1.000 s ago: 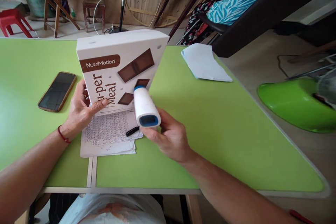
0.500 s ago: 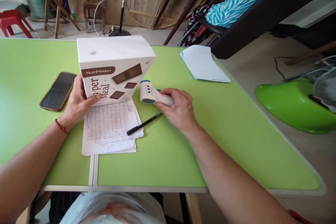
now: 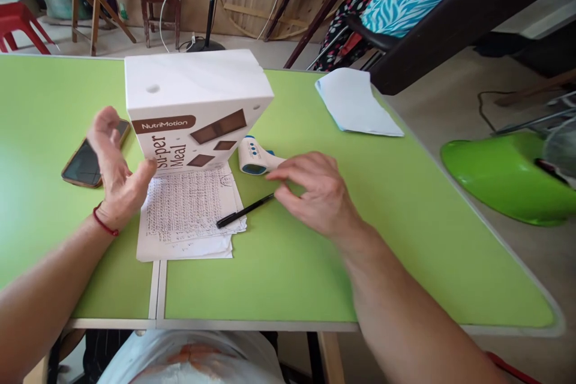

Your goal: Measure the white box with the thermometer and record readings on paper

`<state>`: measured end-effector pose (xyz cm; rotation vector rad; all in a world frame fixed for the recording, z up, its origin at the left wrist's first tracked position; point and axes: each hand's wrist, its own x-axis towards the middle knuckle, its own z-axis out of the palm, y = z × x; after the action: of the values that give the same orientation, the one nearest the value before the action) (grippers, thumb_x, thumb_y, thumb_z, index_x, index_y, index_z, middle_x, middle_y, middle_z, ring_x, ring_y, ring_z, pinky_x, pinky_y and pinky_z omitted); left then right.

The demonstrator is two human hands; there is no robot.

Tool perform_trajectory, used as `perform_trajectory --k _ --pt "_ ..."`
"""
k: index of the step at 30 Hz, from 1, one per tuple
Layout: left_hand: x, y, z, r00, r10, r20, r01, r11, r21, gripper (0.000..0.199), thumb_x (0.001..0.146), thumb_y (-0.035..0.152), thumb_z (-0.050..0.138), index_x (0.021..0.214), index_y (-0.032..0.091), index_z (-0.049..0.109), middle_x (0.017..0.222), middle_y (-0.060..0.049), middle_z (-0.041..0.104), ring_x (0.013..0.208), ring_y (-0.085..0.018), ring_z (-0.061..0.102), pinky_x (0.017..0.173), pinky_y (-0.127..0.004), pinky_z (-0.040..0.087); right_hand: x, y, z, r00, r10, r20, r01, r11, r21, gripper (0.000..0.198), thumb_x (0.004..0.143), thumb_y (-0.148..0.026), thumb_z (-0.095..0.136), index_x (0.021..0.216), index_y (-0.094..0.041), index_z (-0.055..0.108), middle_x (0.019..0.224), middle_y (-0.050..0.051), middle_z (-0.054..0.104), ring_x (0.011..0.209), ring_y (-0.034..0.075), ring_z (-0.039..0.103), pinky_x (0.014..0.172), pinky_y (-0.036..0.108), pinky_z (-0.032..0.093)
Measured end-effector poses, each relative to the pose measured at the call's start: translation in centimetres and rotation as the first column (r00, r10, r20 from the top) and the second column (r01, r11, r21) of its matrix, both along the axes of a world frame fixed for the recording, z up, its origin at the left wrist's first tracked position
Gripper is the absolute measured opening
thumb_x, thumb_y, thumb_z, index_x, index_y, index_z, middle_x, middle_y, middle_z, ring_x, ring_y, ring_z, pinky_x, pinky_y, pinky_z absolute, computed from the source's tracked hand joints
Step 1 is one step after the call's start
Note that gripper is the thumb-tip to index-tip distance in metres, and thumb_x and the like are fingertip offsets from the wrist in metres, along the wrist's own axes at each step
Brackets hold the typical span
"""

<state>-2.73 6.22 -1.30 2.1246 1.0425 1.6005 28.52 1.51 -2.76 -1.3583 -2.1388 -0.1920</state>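
A white NutriMotion box point(image 3: 202, 114) stands upright on the green table, at the far end of handwritten papers point(image 3: 184, 216). Beside its left side, my left hand point(image 3: 119, 174) is open, fingers raised and thumb close to the box's lower corner. A white and blue infrared thermometer point(image 3: 254, 156) lies on the table right of the box. My right hand point(image 3: 315, 192) is over its handle end, with thumb and fingers apart; the fingers hide part of the handle. A black pen point(image 3: 243, 211) lies across the papers' edge, its tip close to my right thumb.
A smartphone point(image 3: 85, 162) lies behind my left hand. Folded white paper point(image 3: 355, 102) rests near the table's far right edge. Beyond the table are a green plastic chair point(image 3: 508, 177), a red stool point(image 3: 20, 24) and a seated person's patterned sleeve point(image 3: 405, 0).
My left hand has let go of the box and opened to its left. My right hand has loosened from the thermometer, which now lies on the table.
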Motion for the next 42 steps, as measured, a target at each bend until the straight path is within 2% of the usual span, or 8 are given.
perform_trajectory --k 2,4,7,9,15,21,33,42 --pt "0.4 -1.0 0.8 0.960 0.278 0.033 -0.278 0.930 0.242 0.055 0.084 0.048 0.062 0.128 0.023 0.040 0.122 -0.007 0.043 0.120 -0.030 0.042 0.101 -0.059 0.037 -0.2 -0.8 0.8 0.987 0.101 0.124 -0.090 0.992 -0.087 0.023 0.078 -0.009 0.056 0.087 -0.020 0.074 0.078 0.006 0.070 0.078 0.024 0.063 0.074 0.042 0.048" --pt "1.0 -2.2 1.5 0.949 0.316 -0.010 -0.275 0.841 0.465 0.042 0.080 0.039 0.066 0.115 0.024 0.049 0.101 -0.005 0.051 0.103 -0.028 0.050 0.089 -0.053 0.045 -0.3 -1.2 1.1 0.964 0.161 0.211 -0.130 0.980 -0.153 0.024 0.078 -0.006 0.057 0.088 -0.018 0.075 0.076 0.006 0.070 0.077 0.024 0.062 0.073 0.040 0.047" --pt "2.0 -3.7 1.9 0.865 -0.076 -0.495 0.247 0.924 0.290 0.017 0.090 0.014 0.056 0.106 0.019 0.054 0.088 -0.003 0.060 0.080 -0.016 0.060 0.066 -0.031 0.052 -0.2 -1.2 1.2 0.945 0.188 0.268 -0.146 0.975 -0.168 0.021 0.078 -0.005 0.059 0.079 -0.019 0.074 0.070 0.004 0.069 0.071 0.021 0.061 0.073 0.039 0.046" --pt "2.5 -4.4 1.7 0.732 -0.170 -0.660 0.335 0.933 0.132 0.007 0.096 0.017 0.051 0.101 0.016 0.056 0.088 -0.003 0.064 0.073 -0.014 0.062 0.058 -0.027 0.051 0.2 -1.0 1.2 0.948 0.157 0.278 -0.119 0.981 -0.150 0.020 0.077 -0.005 0.059 0.072 -0.020 0.071 0.063 0.002 0.068 0.064 0.020 0.061 0.069 0.038 0.046" --pt "3.3 -5.0 0.9 0.595 -0.163 -0.787 0.249 0.968 -0.013 0.024 0.100 0.024 0.043 0.098 0.014 0.064 0.097 -0.007 0.068 0.072 -0.018 0.065 0.055 -0.030 0.052 0.1 -0.8 1.6 0.993 -0.075 -0.093 0.074 0.997 -0.011 0.012 0.073 -0.012 0.060 0.069 -0.022 0.062 0.055 -0.001 0.061 0.050 0.017 0.056 0.053 0.033 0.044" --pt "3.9 -5.7 0.0 0.474 -0.137 -0.870 0.315 0.949 0.023 0.024 0.096 0.032 0.055 0.108 0.016 0.066 0.134 -0.004 0.061 0.064 -0.016 0.064 0.054 -0.034 0.053 -4.3 -2.2 1.2 0.674 -0.049 -0.737 -0.032 0.995 -0.096 0.008 0.075 -0.020 0.062 0.071 -0.024 0.056 0.058 -0.004 0.059 0.045 0.012 0.052 0.043 0.026 0.042" --pt "4.7 -5.0 -0.6 0.504 -0.325 -0.801 0.368 0.919 -0.141 0.024 0.091 0.027 0.054 0.111 0.020 0.066 0.128 -0.005 0.064 0.070 -0.019 0.067 0.057 -0.032 0.050 -5.5 -1.4 -2.0 0.729 -0.203 -0.654 0.000 0.955 -0.297 0.014 0.077 -0.011 0.060 0.073 -0.022 0.053 0.064 -0.005 0.057 0.057 0.010 0.052 0.054 0.026 0.046" --pt "5.5 -5.4 0.6 0.453 -0.504 -0.736 0.293 0.863 -0.411 0.027 0.093 0.023 0.045 0.110 0.016 0.064 0.124 -0.006 0.063 0.088 -0.026 0.068 0.072 -0.042 0.056 -4.9 -1.3 -1.9 0.825 0.087 -0.558 -0.092 0.996 0.018 0.020 0.086 -0.029 0.059 0.069 -0.020 0.053 0.064 -0.007 0.047 0.060 0.007 0.048 0.057 0.025 0.040"
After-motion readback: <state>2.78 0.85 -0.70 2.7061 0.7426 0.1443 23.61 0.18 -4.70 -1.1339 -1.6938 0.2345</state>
